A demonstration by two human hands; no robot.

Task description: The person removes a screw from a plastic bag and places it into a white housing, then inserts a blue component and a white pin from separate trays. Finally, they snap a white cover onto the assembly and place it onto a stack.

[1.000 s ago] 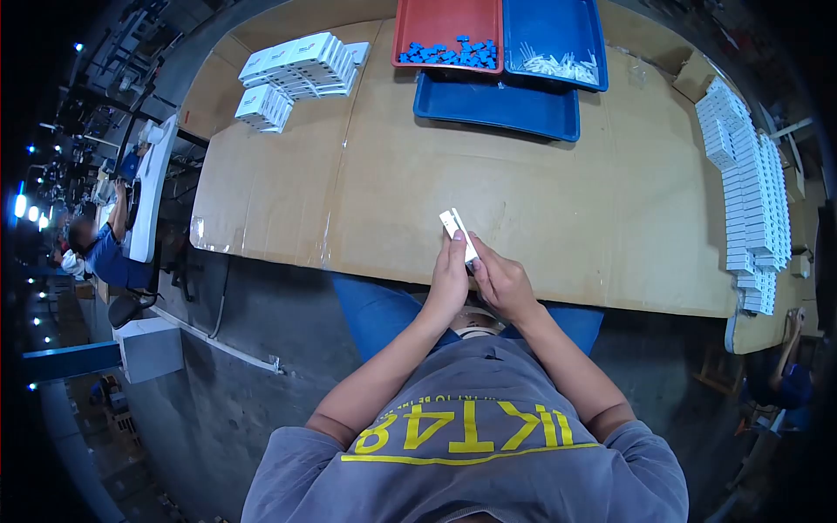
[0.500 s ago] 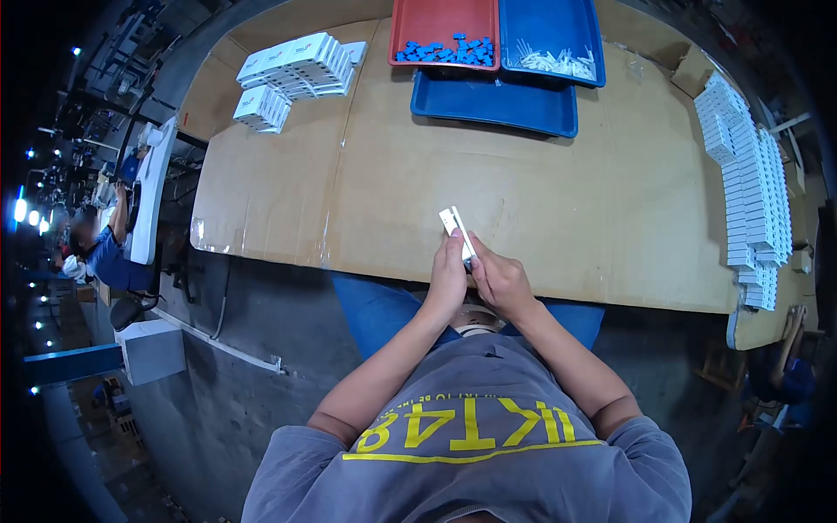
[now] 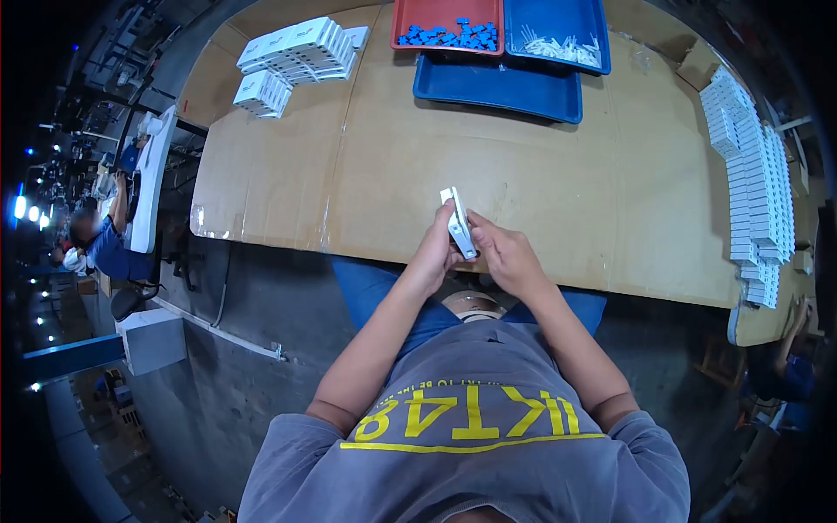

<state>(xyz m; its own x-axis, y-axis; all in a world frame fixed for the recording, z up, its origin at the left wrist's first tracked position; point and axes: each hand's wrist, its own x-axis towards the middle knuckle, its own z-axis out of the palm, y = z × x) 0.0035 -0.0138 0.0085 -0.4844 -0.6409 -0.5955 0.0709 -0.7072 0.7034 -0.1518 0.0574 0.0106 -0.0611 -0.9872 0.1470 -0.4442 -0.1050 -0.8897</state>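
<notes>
A small white plastic part (image 3: 458, 223) is held upright between both hands above the table's front edge. My left hand (image 3: 434, 253) is closed on its left side, thumb against the face. My right hand (image 3: 510, 257) touches the lower right side of the same part, fingers bent round it. The fingertips behind the part are hidden. Farther back lie an empty blue tray (image 3: 497, 90), a red tray (image 3: 446, 10) with blue pieces (image 3: 449, 37) and another blue tray (image 3: 558, 16) with thin white pieces (image 3: 562, 50).
Stacked white parts (image 3: 296, 57) stand at the back left of the cardboard-covered table (image 3: 418, 157). Long rows of white parts (image 3: 754, 187) line the right edge. A co-worker (image 3: 113, 248) sits at the far left; another person's arm (image 3: 792, 336) shows at the far right.
The white part has turned, showing more of its broad side. Both hands have shifted their hold on it, and the left hand has moved slightly left. The view has tilted a little.
</notes>
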